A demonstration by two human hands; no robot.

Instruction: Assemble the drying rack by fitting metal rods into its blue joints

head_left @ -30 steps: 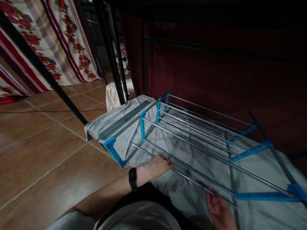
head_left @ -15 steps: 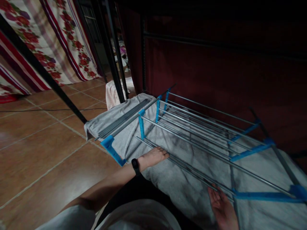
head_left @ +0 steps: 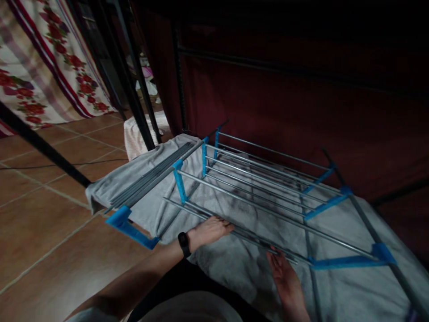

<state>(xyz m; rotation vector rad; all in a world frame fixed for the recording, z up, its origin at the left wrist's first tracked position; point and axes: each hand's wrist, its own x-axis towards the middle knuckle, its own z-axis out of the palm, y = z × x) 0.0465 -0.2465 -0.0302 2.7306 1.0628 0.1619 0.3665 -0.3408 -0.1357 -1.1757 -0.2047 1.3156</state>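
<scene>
A partly assembled rack (head_left: 254,192) of grey metal rods and blue plastic brackets lies on a grey cloth. My left hand (head_left: 212,229), with a dark band on its wrist, is closed palm-down over a loose metal rod (head_left: 177,204) along the near side. That rod runs beside the rack's nearest crossbar; its left end sticks out past a blue bracket (head_left: 180,185). Palm up, my right hand (head_left: 284,275) has its fingers curled under the same rod near its right end. A lower right blue bracket (head_left: 348,263) sits just beyond that hand.
Several loose grey rods (head_left: 150,176) lie bundled on the grey cloth (head_left: 107,185) at the left. Black metal posts (head_left: 124,76) rise behind them. Dark red fabric (head_left: 261,107) hangs along the back, and a flowered curtain (head_left: 53,67) beyond the tiled floor (head_left: 43,223).
The view has turned so that the scene sits further left. The loose rod has slid leftward relative to the rack, and my right hand has come closer to my left.
</scene>
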